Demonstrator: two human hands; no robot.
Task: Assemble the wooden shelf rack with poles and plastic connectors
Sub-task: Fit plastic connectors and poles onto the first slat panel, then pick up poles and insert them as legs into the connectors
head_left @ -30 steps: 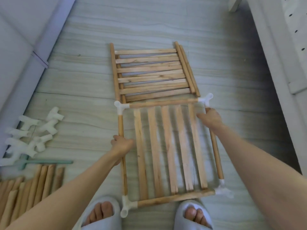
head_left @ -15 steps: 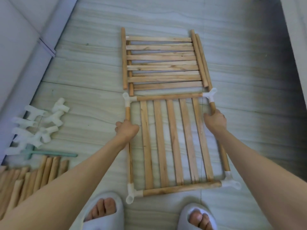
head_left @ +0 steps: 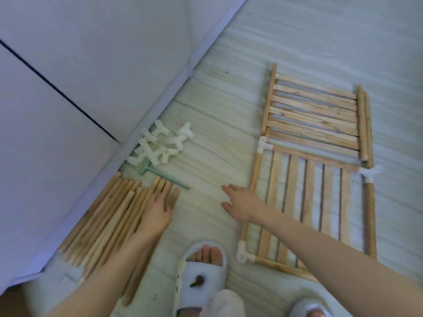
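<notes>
The left hand (head_left: 158,211) is lying flat on the bundle of poles (head_left: 107,223) by the wall, fingers straight and gripping nothing. The right hand (head_left: 240,202) is hovering over the floor (head_left: 206,170) with fingers spread, just beside the framed shelf panel (head_left: 309,202). A second slatted panel (head_left: 313,115) is lying beyond it. White connectors (head_left: 160,143) are sitting piled near the wall, a green tool (head_left: 164,177) beside them.

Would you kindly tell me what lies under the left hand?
The left hand rests open on the bundle of wooden poles lying on the floor. The pole parts beneath the palm are covered.
</notes>
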